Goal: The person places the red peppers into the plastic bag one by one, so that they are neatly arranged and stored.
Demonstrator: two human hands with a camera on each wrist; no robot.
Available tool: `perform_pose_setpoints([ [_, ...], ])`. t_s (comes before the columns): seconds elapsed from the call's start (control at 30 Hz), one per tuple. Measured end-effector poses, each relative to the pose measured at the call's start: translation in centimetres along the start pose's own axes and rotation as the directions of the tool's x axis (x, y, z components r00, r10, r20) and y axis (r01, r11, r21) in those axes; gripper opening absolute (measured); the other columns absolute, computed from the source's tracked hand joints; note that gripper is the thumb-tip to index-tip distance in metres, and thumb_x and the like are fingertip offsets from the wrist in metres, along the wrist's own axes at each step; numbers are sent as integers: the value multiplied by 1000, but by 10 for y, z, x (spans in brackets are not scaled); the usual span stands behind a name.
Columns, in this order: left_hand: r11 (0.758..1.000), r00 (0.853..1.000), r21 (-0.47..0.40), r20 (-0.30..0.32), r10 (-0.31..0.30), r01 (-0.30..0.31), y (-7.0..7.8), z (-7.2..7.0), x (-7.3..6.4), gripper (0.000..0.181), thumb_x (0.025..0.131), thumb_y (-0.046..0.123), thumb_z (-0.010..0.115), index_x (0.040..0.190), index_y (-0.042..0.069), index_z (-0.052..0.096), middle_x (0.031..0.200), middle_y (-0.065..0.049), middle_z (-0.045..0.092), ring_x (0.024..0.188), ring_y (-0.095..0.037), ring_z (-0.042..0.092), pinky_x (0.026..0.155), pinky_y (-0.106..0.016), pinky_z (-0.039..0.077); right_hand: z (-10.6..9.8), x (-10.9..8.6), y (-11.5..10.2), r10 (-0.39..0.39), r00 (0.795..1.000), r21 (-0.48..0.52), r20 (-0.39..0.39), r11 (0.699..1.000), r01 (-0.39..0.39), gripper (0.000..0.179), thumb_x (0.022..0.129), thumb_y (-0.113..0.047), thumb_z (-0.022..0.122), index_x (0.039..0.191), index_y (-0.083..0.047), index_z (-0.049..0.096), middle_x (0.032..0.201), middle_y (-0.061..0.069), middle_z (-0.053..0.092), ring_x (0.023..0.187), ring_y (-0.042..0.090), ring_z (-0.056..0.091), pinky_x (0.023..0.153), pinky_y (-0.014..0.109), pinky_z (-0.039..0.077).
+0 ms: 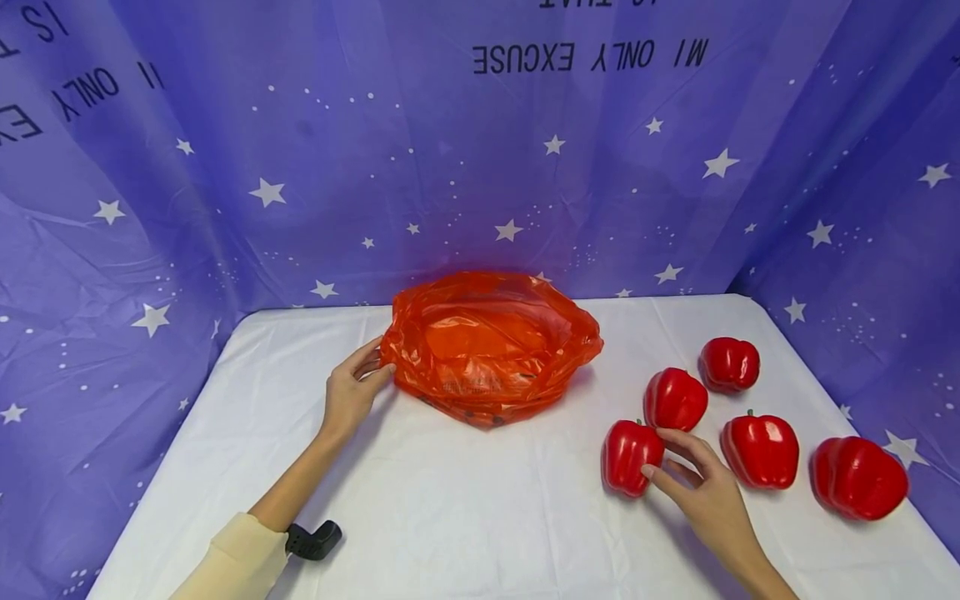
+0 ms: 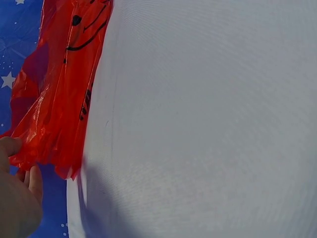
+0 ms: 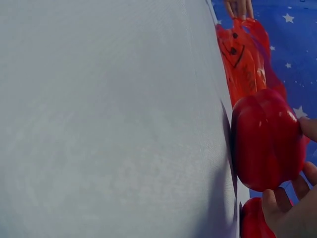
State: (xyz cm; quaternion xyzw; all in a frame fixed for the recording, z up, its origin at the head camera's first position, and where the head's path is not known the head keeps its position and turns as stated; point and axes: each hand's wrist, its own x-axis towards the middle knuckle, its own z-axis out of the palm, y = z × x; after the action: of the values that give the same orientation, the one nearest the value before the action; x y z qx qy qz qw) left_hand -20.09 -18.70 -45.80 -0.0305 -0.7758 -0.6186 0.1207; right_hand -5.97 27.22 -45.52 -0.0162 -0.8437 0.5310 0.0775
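Observation:
An orange-red plastic bag (image 1: 487, 392) stands on the white table with its mouth spread wide. At the bag's left edge, my left hand (image 1: 352, 396) pinches the plastic between thumb and fingers; the left wrist view shows the gathered edge of the bag (image 2: 54, 124) there. On the right, a red bell pepper (image 1: 630, 458) sits upright with a short green stem. My right hand (image 1: 701, 492) holds this pepper from its right side, thumb in front and fingers behind. The pepper (image 3: 267, 141) fills much of the space before that hand in the right wrist view.
Several other red bell peppers lie to the right: one just behind the held one (image 1: 675, 398), one farther back (image 1: 730, 364), one beside my right hand (image 1: 761, 450), one near the right edge (image 1: 858, 477). A starry purple curtain (image 1: 450, 167) surrounds the white tablecloth (image 1: 450, 500).

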Motion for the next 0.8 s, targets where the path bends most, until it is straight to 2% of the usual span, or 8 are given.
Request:
perform_pose_setpoints([
  [0.1, 1000, 1000, 9, 4, 4, -5, 0, 0, 0, 49, 91, 2, 72, 139, 4, 59, 121, -22, 65, 108, -31, 62, 89, -16, 51, 1, 2, -1, 22, 1000, 6, 4, 1000, -22, 59, 87, -14, 80, 139, -5, 54, 135, 10, 51, 112, -7, 50, 89, 10, 47],
  [0.23, 1000, 1000, 16, 6, 6, -6, 0, 1, 0, 49, 92, 2, 71, 139, 4, 59, 120, -23, 65, 108, -32, 62, 90, -15, 51, 0, 3, -2, 78, 996, -10, 48, 997, -78, 65, 87, -19, 80, 143, -6, 50, 142, 11, 48, 114, -8, 48, 89, 10, 47],
  [0.33, 1000, 1000, 20, 5, 2, -2, 0, 1, 0, 48, 92, 2, 71, 139, 4, 60, 120, -22, 65, 108, -32, 62, 89, -15, 51, -2, 4, -4, 142, 984, 33, 108, 989, -147, 69, 88, -19, 79, 147, -6, 46, 149, 15, 42, 126, 12, 51, 90, 15, 48],
  [0.43, 1000, 1000, 24, 7, 1, -1, 1, 1, 0, 48, 92, 2, 71, 139, 4, 60, 120, -22, 65, 108, -32, 62, 89, -14, 51, -3, 5, -5, 210, 963, 76, 167, 971, -225, 73, 89, -20, 78, 151, -7, 40, 155, 19, 35, 135, 38, 44, 91, 22, 52],
  [0.53, 1000, 1000, 27, 10, 1, -2, 1, 1, -1, 48, 92, 2, 71, 139, 4, 59, 120, -22, 65, 108, -32, 62, 89, -14, 51, -3, 5, -4, 250, 947, 80, 202, 959, -270, 74, 90, -21, 76, 153, -9, 38, 156, 21, 30, 135, 48, 40, 90, 31, 55],
  [0.63, 999, 1000, 35, 12, 3, -3, 1, 0, -1, 49, 92, 3, 71, 140, 4, 59, 121, -22, 65, 109, -32, 62, 89, -14, 50, -3, 6, -3, 235, 950, 67, 208, 965, -253, 73, 90, -21, 76, 152, -9, 39, 156, 21, 32, 134, 49, 41, 90, 32, 56],
  [0.8, 999, 1000, 40, 13, 1, -2, 2, 1, 0, 49, 93, 3, 71, 140, 4, 58, 122, -22, 65, 109, -32, 62, 89, -14, 50, -4, 8, -8, 140, 967, 80, 211, 984, -160, 70, 90, -17, 76, 151, -8, 43, 152, 18, 40, 131, 46, 46, 88, 23, 54],
])
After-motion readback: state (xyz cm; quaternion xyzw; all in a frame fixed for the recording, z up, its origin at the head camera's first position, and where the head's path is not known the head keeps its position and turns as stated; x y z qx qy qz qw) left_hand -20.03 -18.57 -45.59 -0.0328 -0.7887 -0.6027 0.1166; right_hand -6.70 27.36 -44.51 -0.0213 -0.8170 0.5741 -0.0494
